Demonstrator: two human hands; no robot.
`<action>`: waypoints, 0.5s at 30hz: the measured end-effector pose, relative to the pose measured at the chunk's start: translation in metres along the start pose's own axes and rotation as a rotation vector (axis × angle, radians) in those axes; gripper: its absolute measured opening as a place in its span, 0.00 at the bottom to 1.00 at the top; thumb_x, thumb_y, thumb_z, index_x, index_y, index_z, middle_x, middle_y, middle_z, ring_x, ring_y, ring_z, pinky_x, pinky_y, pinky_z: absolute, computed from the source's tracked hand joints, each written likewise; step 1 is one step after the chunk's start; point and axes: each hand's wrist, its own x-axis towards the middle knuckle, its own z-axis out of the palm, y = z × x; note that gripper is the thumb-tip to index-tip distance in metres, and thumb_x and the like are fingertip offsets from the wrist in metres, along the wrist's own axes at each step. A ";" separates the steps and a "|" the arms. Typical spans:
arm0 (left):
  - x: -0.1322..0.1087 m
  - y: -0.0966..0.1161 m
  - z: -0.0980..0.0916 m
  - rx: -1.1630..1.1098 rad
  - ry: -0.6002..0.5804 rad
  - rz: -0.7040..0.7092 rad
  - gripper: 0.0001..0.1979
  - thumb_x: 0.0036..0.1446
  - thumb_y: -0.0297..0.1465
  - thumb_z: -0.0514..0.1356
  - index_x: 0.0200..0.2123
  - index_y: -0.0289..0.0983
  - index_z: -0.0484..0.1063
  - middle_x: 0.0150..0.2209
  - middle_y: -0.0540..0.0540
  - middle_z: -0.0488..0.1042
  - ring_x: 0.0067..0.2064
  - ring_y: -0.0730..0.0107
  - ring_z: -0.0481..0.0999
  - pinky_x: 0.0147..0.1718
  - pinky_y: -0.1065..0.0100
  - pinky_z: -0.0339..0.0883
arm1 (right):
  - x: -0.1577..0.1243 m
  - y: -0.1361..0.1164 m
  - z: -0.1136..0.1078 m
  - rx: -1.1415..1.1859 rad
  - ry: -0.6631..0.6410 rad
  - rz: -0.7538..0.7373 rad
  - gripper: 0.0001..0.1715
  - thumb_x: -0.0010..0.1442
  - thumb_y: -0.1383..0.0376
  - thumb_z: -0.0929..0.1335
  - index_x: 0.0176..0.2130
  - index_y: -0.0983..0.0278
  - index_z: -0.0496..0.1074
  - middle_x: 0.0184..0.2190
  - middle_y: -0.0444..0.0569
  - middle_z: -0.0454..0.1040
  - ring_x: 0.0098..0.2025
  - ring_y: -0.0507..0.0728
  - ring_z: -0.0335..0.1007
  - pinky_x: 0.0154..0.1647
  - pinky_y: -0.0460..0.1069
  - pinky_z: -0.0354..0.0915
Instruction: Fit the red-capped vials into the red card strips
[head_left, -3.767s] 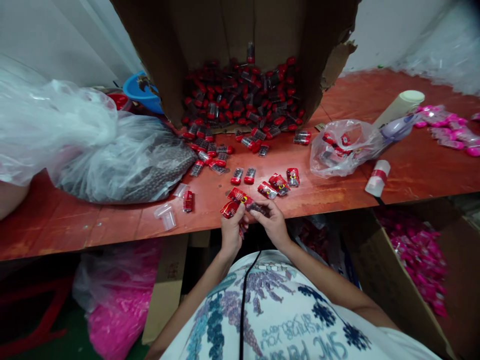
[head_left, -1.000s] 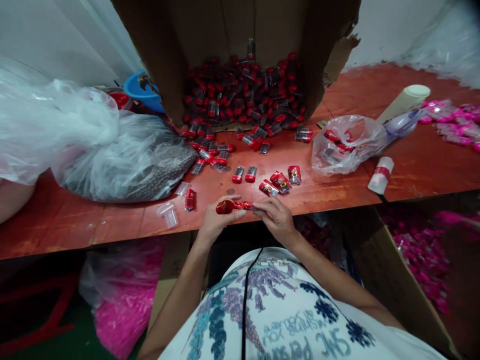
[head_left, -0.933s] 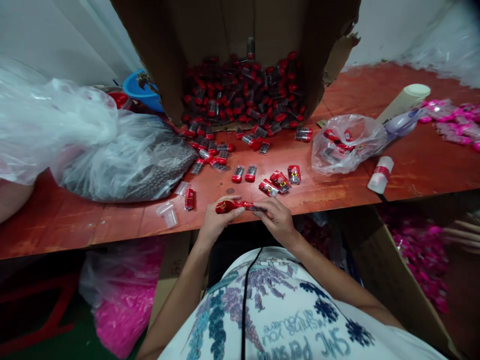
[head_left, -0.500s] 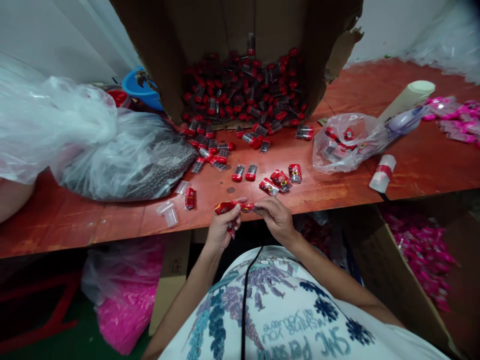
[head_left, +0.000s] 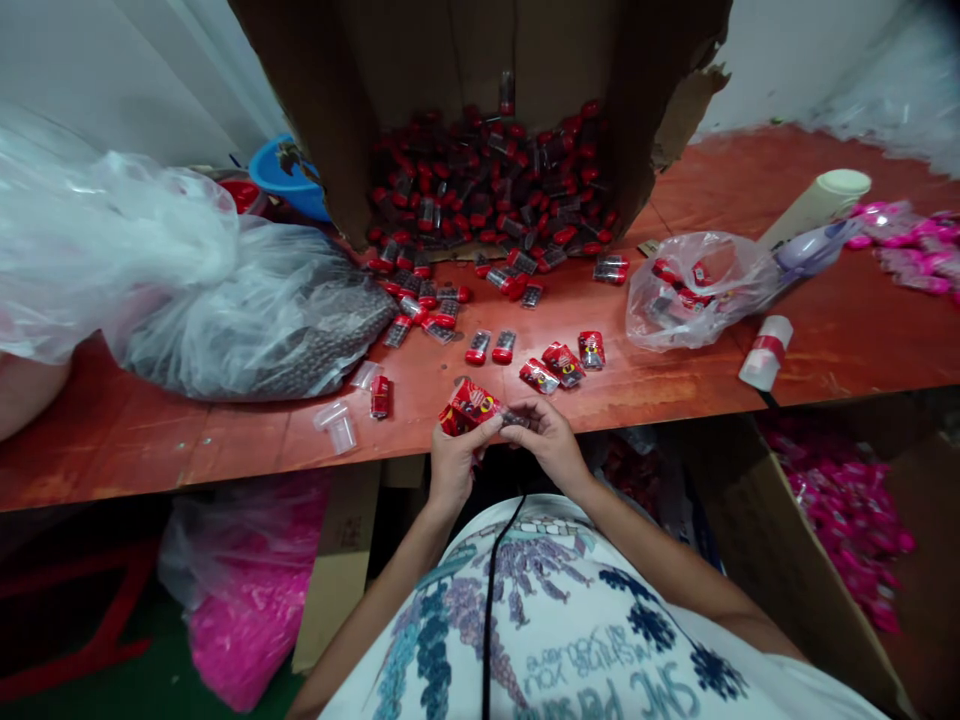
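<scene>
Near the front edge of the red table [head_left: 255, 445], my left hand [head_left: 455, 462] is closed on red printed wrappers [head_left: 474, 398]. My right hand [head_left: 550, 442] pinches a small clear container with dark contents [head_left: 513, 418] at the wrappers' right end. Just beyond my hands lie several wrapped red packets [head_left: 564, 365]. Two red-capped containers [head_left: 503, 347] stand or lie to their left, and a red-wrapped container [head_left: 380, 397] sits farther left beside clear plastic pieces [head_left: 337, 428].
A cardboard box [head_left: 637, 110] holds many red-capped containers. On the left is a plastic bag of dark beads [head_left: 262, 320]. At the right are a bag of red packets [head_left: 686, 290] and a white roll [head_left: 765, 353].
The wrappers in my left hand have turned and now show their printed face. A dark-filled container is now visible at my right fingertips. My hands are closer together.
</scene>
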 end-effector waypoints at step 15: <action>0.002 0.001 -0.005 -0.044 -0.113 -0.005 0.18 0.37 0.29 0.70 0.35 0.35 0.73 0.20 0.55 0.67 0.15 0.84 0.57 0.12 0.77 0.49 | -0.005 -0.007 0.002 -0.050 -0.026 -0.006 0.18 0.48 0.62 0.73 0.39 0.60 0.69 0.31 0.42 0.75 0.31 0.52 0.71 0.27 0.45 0.69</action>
